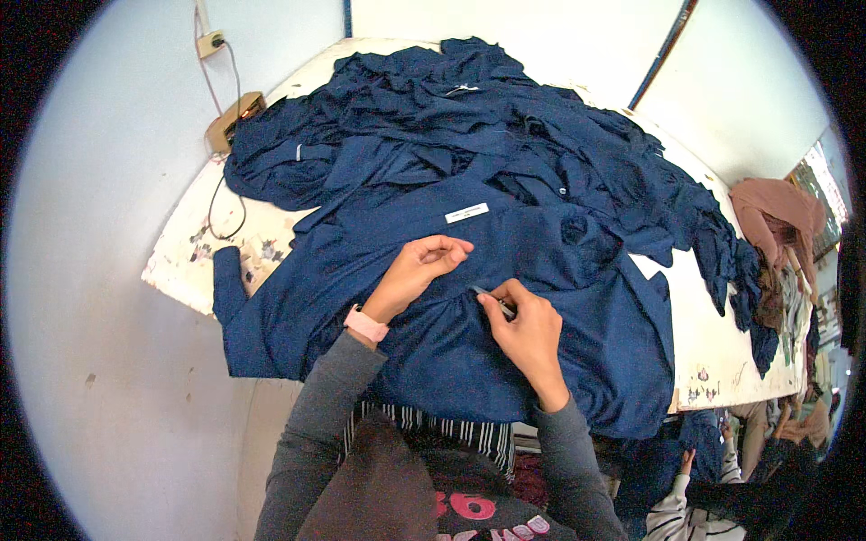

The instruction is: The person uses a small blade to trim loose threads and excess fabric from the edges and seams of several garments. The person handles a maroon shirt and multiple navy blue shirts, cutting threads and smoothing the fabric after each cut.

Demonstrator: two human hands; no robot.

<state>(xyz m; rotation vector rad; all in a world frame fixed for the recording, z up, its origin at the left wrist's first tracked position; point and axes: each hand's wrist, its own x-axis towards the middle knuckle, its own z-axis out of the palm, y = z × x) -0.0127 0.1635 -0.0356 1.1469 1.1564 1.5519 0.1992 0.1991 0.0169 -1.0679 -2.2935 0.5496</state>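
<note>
A dark blue garment lies spread in front of me, with a white label on its upper part. Above the cloth, just below that label, my left hand is closed in a pinch; whatever may be between the fingertips is too small to make out. My right hand is closed around small metal thread snips, partly hidden by the fingers. Their tip points up and left, close over the garment. A gap separates the two hands.
More dark blue garments are heaped across the far side of the white table. At the far left stands a brown box with a cable, beside the wall. Other people sit at the right, one in a brown head covering.
</note>
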